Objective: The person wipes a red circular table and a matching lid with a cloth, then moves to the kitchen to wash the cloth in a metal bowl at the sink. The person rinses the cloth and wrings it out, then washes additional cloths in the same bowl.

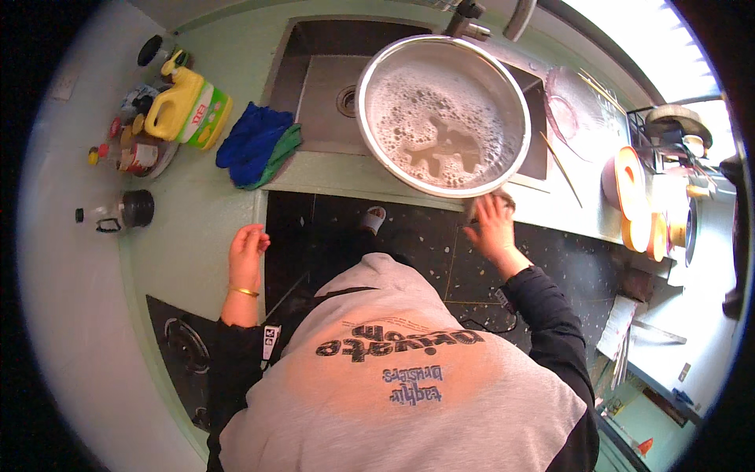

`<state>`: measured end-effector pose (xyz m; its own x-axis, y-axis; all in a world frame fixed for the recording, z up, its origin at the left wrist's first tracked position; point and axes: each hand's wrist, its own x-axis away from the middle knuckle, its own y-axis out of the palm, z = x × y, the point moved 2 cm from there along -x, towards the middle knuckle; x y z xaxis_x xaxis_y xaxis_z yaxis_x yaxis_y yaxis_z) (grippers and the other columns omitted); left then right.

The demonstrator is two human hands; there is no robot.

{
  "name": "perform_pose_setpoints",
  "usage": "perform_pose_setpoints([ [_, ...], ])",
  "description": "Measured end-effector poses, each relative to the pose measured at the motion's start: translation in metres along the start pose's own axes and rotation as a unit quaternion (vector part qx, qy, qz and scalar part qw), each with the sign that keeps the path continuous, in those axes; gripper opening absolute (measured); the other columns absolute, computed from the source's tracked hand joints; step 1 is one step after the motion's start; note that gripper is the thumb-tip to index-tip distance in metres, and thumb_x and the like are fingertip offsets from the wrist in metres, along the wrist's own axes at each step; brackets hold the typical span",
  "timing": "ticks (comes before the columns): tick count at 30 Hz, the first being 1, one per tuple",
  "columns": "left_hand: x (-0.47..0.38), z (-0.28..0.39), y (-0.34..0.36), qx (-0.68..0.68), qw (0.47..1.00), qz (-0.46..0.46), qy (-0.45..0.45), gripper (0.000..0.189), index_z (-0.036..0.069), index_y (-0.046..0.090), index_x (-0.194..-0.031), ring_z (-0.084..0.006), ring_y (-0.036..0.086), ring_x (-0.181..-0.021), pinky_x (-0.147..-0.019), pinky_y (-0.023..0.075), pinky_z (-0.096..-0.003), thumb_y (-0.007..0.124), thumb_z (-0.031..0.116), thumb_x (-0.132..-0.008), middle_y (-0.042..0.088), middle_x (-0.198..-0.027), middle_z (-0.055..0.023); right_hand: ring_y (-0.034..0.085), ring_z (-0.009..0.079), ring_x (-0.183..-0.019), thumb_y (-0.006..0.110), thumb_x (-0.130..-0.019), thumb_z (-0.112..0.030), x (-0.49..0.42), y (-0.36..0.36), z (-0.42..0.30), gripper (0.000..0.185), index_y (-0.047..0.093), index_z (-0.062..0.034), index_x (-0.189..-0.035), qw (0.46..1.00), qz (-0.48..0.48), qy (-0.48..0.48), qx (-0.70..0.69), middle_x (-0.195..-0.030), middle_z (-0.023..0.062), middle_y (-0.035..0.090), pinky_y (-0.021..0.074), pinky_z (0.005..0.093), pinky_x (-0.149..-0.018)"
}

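Note:
My right hand is at the front edge of the sink counter, its fingers over a grey-brown cloth that it presses there. Most of the cloth is hidden under the hand and the basin rim. Just beyond it, a large round stainless-steel basin rests over the sink, full of cloudy, foamy water. My left hand, with a gold bangle at the wrist, hovers by the left counter's edge. Its fingers are loosely curled, slightly apart, and nothing shows in them.
Left of the steel sink lie blue and green cloths. A yellow jug and several jars stand behind. A cooktop is at lower left. Orange-rimmed bowls, a clear plastic tray and a chopstick are at right.

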<state>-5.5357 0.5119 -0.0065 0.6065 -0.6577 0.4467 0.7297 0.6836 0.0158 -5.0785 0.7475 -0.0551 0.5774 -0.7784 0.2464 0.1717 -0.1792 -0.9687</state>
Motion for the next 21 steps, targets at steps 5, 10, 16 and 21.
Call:
perform_pose_setpoints([
  [5,-0.008,-0.003,0.033,-0.096,0.988,-0.115,0.038,0.016,0.003,0.06,-0.106,-0.0131,0.059,-0.083,-0.077,0.0498,-0.0267,0.053,0.012,-0.094,0.062,-0.088,-0.0043,0.031,0.0319,-0.133,0.07,-0.073,-0.041,-0.036,-0.015,-0.102,0.077,0.041,-0.0046,-0.135,0.983,0.051,-0.16,-0.072,-0.138,0.0149,0.041,0.021,0.051,-0.109],
  [10,-0.025,-0.002,0.083,-0.235,0.947,-0.189,0.108,0.025,0.001,0.057,-0.111,-0.0152,0.06,-0.089,-0.082,0.0491,-0.0287,0.061,0.012,-0.089,0.063,-0.097,-0.0055,0.033,0.0372,-0.133,0.064,-0.08,-0.023,-0.089,-0.036,-0.201,0.072,0.031,0.001,-0.139,0.936,0.026,-0.241,-0.257,-0.143,0.0214,0.034,0.0236,0.0518,-0.109],
  [16,-0.046,0.003,0.109,-0.417,0.841,-0.087,0.333,0.067,0.005,0.04,-0.135,-0.0323,0.045,-0.122,-0.102,0.0352,-0.046,0.071,0.026,-0.079,0.042,-0.135,-0.0171,0.027,0.0447,-0.134,0.052,-0.081,-0.004,-0.112,-0.074,-0.241,0.066,0.026,-0.0012,-0.143,0.915,0.114,-0.23,-0.312,-0.149,0.0255,0.02,0.0247,0.0534,-0.109],
  [21,-0.079,-0.008,0.132,-0.598,0.711,-0.136,0.344,0.081,0.007,0.035,-0.139,-0.0384,0.031,-0.133,-0.11,0.0208,-0.0529,0.073,0.035,-0.074,0.029,-0.145,-0.0225,0.027,0.0453,-0.135,0.053,-0.079,-0.003,-0.109,-0.079,-0.214,0.07,0.029,-0.0125,-0.144,0.953,-0.014,-0.2,-0.227,-0.149,0.0247,0.02,0.0264,0.0512,-0.109],
])
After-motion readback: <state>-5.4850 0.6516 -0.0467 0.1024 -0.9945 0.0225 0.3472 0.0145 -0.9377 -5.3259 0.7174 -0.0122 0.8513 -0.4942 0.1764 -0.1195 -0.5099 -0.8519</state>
